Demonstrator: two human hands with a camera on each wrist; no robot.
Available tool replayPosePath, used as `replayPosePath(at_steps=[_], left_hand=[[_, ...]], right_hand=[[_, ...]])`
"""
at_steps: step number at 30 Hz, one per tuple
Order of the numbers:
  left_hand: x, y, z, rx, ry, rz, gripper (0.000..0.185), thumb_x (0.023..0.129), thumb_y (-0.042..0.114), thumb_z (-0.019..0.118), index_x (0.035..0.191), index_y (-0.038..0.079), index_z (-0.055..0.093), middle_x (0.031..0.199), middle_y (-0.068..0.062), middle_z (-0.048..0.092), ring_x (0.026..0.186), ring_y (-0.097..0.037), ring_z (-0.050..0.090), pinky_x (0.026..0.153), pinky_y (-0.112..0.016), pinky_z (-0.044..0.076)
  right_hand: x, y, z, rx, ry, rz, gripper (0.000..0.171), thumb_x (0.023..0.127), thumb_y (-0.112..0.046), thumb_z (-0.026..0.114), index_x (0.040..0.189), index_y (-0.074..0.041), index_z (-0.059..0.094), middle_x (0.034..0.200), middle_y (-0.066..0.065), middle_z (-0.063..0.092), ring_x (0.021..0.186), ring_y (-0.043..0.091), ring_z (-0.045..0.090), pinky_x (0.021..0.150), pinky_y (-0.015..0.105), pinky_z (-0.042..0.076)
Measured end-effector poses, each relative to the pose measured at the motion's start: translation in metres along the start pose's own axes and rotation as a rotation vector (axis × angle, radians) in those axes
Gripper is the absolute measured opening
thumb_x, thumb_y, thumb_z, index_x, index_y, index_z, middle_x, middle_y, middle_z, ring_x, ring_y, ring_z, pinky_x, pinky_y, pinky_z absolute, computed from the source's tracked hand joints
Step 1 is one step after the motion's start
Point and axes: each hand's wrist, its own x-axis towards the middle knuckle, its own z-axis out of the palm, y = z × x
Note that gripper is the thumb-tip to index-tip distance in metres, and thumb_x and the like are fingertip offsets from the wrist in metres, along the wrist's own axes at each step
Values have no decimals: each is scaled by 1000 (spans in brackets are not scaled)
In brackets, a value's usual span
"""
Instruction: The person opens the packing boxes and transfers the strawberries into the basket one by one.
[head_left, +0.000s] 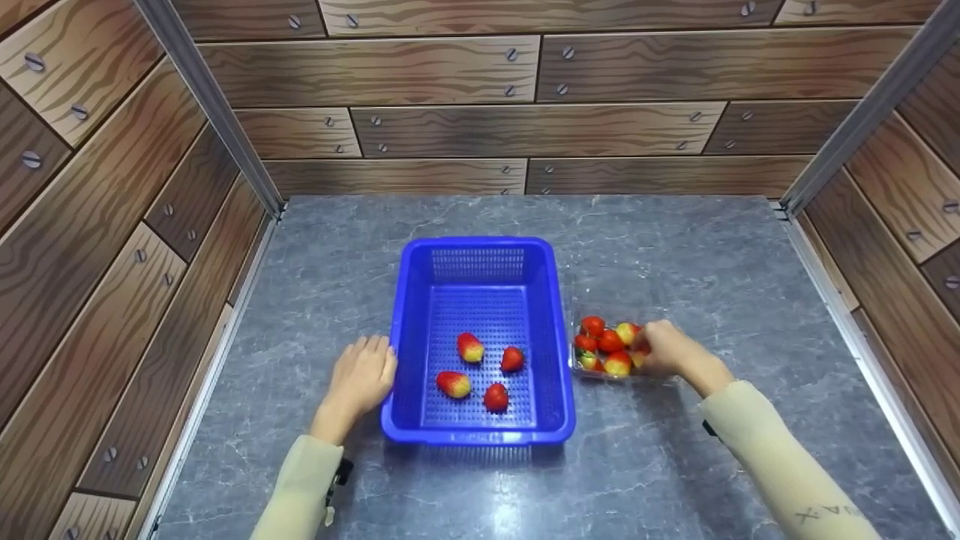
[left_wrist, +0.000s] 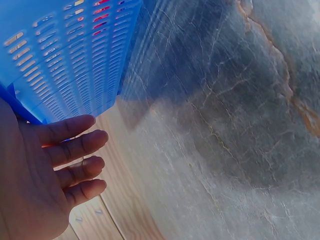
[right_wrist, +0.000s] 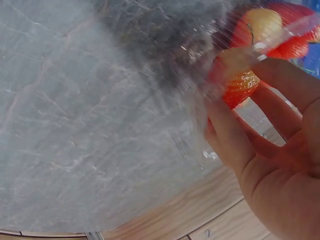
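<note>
Four strawberries (head_left: 484,373) already lie on the perforated floor of the blue basket (head_left: 478,255), toward its near end, while a further cluster of strawberries (head_left: 606,345) sits in a clear plastic punnet (head_left: 581,369) just beside the basket's right wall, on the gray marble-patterned surface (head_left: 675,247) nearer its front edge than its back. The step in hand looks like picking one more berry out of the punnet: the right hand (head_left: 667,349) is down in the punnet's right side, and the right wrist view shows its fingers (right_wrist: 235,140) curled round a red strawberry (right_wrist: 240,85) against the clear plastic, so the berry is pinched rather than merely touched. The left hand (head_left: 364,375) lies with straight, slightly spread fingers (left_wrist: 75,147) flat against the basket's left outer wall, holding nothing, apparently steadying it. By this reading the work is partway along, with several berries moved and about as many left. The next move would call for lifting the pinched berry clear of the punnet's rim without dragging the light tray, carrying it left over the basket's right wall, and letting go low so the soft fruit is not bruised. Wood-grain panels (head_left: 450,75) wall in the surface at the back and both sides.
</note>
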Motion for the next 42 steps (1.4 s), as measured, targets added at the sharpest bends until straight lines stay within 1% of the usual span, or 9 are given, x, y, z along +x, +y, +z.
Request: replayPosePath(at_steps=[4, 9, 11, 16, 19, 23, 32, 36, 42], left_hand=[[0, 0, 0, -1, -9, -4, 35, 102, 19, 39, 112, -5, 62, 110, -22, 65, 103, -42, 59, 90, -54, 46], [-1, 0, 1, 7, 2, 2, 34, 102, 19, 39, 109, -5, 62, 108, -22, 65, 101, -42, 59, 88, -53, 46], [-2, 0, 1, 7, 14, 9, 32, 102, 19, 39, 104, -4, 62, 102, -21, 65, 97, -41, 59, 84, -53, 47], [-2, 0, 2, 9, 53, 29, 27, 100, 17, 41, 93, -1, 60, 90, -19, 63, 87, -41, 58, 75, -51, 46], [-2, 0, 2, 10, 62, 31, 27, 100, 17, 41, 94, -1, 60, 91, -19, 63, 88, -41, 58, 75, -51, 46], [-2, 0, 2, 8, 49, 22, 30, 101, 18, 40, 99, -3, 61, 96, -20, 64, 92, -41, 59, 79, -52, 47], [-1, -1, 4, 7, 33, 10, 31, 101, 19, 40, 104, -3, 63, 101, -20, 65, 96, -41, 59, 83, -54, 47], [0, -1, 4, 12, 44, 18, 30, 101, 18, 40, 103, -2, 62, 100, -20, 65, 95, -41, 59, 81, -53, 47], [0, 0, 2, 15, 40, 21, 30, 101, 18, 40, 101, -2, 62, 98, -19, 65, 93, -40, 59, 80, -52, 47]], right_hand=[[1, -5, -9, 7, 6, 30, 13, 66, 6, 64, 76, 2, 70, 67, 4, 58, 60, 19, 46, 55, 33, 41], [4, -15, -21, 0, 43, 7, 20, 67, 7, 67, 86, 7, 73, 72, 10, 61, 63, 21, 49, 57, 34, 43], [5, -20, -25, -4, 51, -16, 23, 68, 7, 71, 91, 8, 74, 77, 11, 62, 67, 21, 50, 59, 35, 45], [10, -35, -33, -23, 61, -53, 24, 69, 4, 74, 93, 6, 75, 82, 13, 61, 72, 23, 50, 61, 37, 46], [15, -44, -37, -26, 62, -51, 28, 68, 5, 70, 96, 6, 75, 87, 15, 60, 73, 24, 53, 62, 38, 49], [21, -57, -40, -34, 77, -55, 36, 66, 7, 68, 101, 7, 74, 92, 18, 60, 75, 27, 57, 64, 41, 54], [41, -84, -46, -49, 146, -157, 31, 71, 6, 72, 101, 4, 75, 99, 20, 63, 85, 33, 60, 71, 45, 55], [49, -96, -47, -51, 158, -164, 33, 71, 5, 72, 104, 3, 75, 102, 21, 63, 89, 35, 61, 74, 47, 55], [62, -113, -41, -36, 176, -225, 29, 72, 3, 75, 101, 2, 76, 99, 19, 63, 88, 34, 60, 75, 47, 54]])
